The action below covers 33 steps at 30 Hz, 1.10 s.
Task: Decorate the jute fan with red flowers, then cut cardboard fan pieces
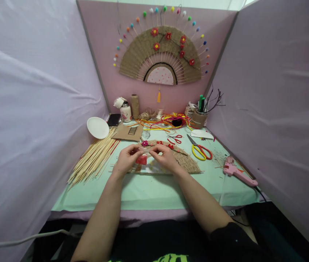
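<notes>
One pale sliver (144,149) between both hands (128,157) (165,157), wide green cloth (146,193) toward near edge (154,209).

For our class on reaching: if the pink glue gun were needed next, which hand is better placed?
Probably the right hand: the glue gun lies on the right, while the left hand must reach across. Both seem to pinch a small pale piece, so either must first let go.

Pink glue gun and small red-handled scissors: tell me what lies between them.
Larger scissors with yellow and red handles, then thin scraps nearer the glue gun; the head view shows it.
</notes>
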Motion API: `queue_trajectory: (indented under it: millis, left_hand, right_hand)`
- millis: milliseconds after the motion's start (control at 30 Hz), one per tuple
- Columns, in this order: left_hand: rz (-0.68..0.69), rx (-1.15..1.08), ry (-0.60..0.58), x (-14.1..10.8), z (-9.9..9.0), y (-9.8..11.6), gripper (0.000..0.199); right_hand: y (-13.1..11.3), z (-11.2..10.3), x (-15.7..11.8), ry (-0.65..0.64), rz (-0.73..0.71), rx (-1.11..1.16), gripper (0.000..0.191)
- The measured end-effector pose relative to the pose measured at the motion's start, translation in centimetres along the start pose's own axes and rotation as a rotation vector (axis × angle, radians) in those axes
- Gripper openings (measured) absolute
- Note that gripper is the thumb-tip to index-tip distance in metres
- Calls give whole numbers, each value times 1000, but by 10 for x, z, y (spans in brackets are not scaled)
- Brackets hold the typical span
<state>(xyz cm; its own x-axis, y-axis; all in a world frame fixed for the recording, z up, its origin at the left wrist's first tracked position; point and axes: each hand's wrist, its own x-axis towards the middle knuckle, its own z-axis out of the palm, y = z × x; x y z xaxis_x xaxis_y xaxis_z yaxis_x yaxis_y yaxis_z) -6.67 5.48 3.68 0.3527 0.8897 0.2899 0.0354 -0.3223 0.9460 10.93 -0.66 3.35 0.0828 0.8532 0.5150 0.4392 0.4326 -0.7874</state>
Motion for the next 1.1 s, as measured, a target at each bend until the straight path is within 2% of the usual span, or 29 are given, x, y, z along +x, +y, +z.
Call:
queue_trajectory:
  millis: [200,400,667,1000,1100]
  left_hand:
    - [55,-11,8,-4,3,6,14]
    - [155,111,-101,-5,4,0,18]
    - [271,247,-105,-6,3,0,19]
    - [200,176,-62,-5,5,-3,22]
    - [175,127,-44,-5,6,-3,21]
  right_hand:
    - [4,0,0,-40,24,52,11]
    - [6,1,0,-21,-37,109,19]
    - [3,3,-1,-36,-105,70,20]
    - [-3,-4,1,-22,-26,-6,20]
    - [-7,-5,5,-67,10,-52,20]
